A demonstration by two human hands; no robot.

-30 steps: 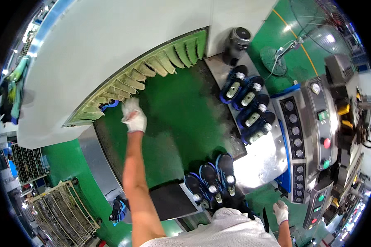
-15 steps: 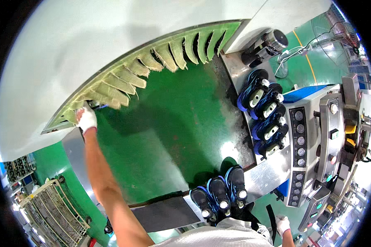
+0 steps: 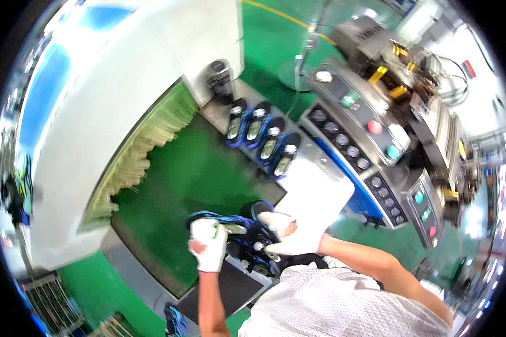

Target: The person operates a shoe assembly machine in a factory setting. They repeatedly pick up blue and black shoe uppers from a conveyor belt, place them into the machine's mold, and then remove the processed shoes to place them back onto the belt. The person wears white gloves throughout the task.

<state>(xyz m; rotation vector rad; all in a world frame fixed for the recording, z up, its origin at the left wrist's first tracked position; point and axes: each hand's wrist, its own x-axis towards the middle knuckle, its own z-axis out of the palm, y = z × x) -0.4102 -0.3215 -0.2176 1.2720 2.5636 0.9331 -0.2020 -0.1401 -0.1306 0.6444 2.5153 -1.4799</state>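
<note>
My left hand [image 3: 208,244], in a white glove, is closed on a black shoe with blue edging [image 3: 215,215], held over the front edge of the green conveyor surface. A pale shoe-last top [image 3: 236,228] shows just beside that hand. My right hand [image 3: 295,236], also gloved, reaches in from the right over a cluster of black shoes [image 3: 247,253] on the front ledge. Its thumb and fingers are spread apart above them and hide part of the shoes. Motion blur smears both hands.
Several black-and-blue shoes on lasts [image 3: 258,123] line the metal ledge beyond the green conveyor surface [image 3: 180,180]. A fringed green curtain [image 3: 135,163] hangs from the white machine housing [image 3: 123,73]. Control panels [image 3: 365,118] stand at right. A dark cylinder [image 3: 219,81] stands behind the shoes.
My left hand has come back from the curtain to the front ledge, now with a shoe. My right hand has risen from the lower right to the shoes. The view has turned right.
</note>
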